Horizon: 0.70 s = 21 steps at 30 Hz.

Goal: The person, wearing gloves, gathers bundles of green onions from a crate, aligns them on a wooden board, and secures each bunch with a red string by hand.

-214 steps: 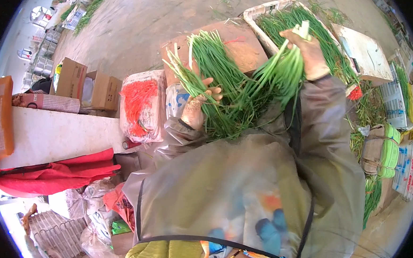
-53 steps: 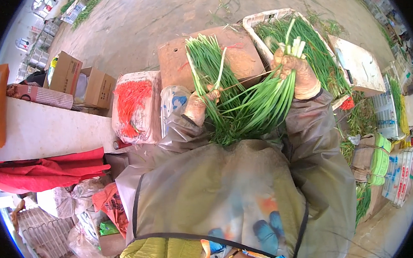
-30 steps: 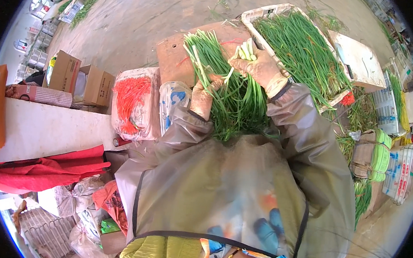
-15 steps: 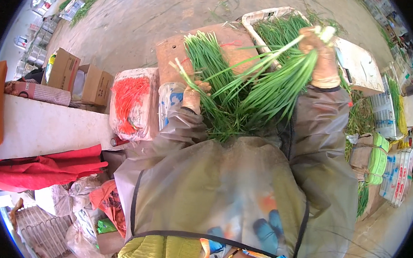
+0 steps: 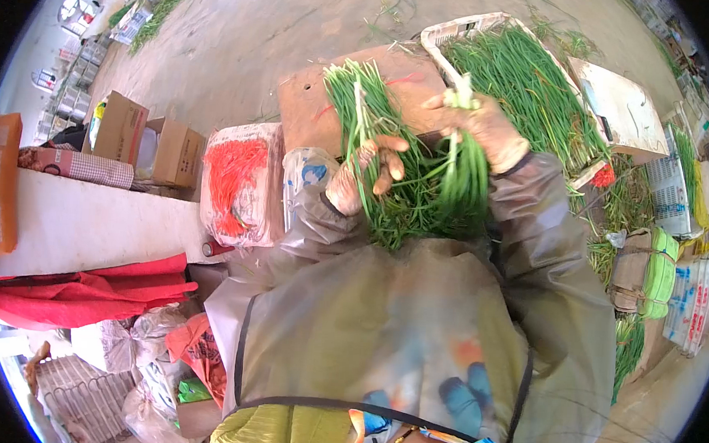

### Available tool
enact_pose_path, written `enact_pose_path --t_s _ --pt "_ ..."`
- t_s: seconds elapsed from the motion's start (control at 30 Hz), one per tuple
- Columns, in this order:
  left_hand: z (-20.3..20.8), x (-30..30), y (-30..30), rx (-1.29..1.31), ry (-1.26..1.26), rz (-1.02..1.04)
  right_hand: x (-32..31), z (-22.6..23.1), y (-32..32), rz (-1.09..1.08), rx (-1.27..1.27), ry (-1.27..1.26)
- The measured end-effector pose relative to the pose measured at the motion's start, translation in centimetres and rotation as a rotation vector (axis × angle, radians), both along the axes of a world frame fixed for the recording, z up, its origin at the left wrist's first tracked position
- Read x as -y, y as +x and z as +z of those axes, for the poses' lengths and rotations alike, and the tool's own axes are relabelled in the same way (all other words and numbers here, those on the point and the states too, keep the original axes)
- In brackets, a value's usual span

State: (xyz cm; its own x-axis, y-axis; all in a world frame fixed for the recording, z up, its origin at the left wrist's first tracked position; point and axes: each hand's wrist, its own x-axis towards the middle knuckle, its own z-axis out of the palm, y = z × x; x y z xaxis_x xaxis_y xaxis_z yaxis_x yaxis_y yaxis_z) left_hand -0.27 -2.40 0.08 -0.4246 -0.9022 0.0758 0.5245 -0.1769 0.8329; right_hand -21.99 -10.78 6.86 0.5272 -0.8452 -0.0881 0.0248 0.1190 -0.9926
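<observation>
My right hand (image 5: 490,132) is closed round a small bunch of chives (image 5: 467,167), white stem ends up and green leaves hanging blurred below. My left hand (image 5: 370,170) is just left of it, fingers bent, with a few pale chive stalks (image 5: 362,112) running into its grip. Beneath and beyond the left hand, a larger pile of chives (image 5: 346,87) lies with pale ends pointing away from me, partly on a brown board (image 5: 305,97). Loose leaves (image 5: 395,220) gather against my grey apron (image 5: 382,304).
A white crate (image 5: 464,25) full of chives stands at the far right, beside a white box (image 5: 621,108). Left of the board, red ties (image 5: 231,173) lie on a wrapped stack (image 5: 265,216). Further left are a white ledge (image 5: 95,222), cardboard boxes (image 5: 172,153) and red cloth (image 5: 91,287).
My right hand has come left and nearer from over the crate, bringing its bunch, whose leaves now hang down. My left hand has moved slightly right, closer to it.
</observation>
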Motion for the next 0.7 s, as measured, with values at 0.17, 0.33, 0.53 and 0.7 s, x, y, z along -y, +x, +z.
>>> enact_pose_path --t_s 0.17,0.33,0.53,0.7 --pt "0.0 -1.0 -0.8 0.038 0.063 -0.237 -0.9 -2.1 3.9 0.209 0.123 0.017" --pt "-0.6 -1.6 0.0 -0.025 0.199 -0.113 -0.5 -2.2 3.1 0.15 -0.029 -0.093" --pt "-1.0 -1.6 -0.7 -0.069 0.276 0.103 -0.7 -2.3 2.9 0.107 -0.056 -0.121" --pt "-2.4 -1.7 -0.4 0.061 0.217 0.272 -0.7 -2.7 2.9 0.111 -0.025 -0.016"
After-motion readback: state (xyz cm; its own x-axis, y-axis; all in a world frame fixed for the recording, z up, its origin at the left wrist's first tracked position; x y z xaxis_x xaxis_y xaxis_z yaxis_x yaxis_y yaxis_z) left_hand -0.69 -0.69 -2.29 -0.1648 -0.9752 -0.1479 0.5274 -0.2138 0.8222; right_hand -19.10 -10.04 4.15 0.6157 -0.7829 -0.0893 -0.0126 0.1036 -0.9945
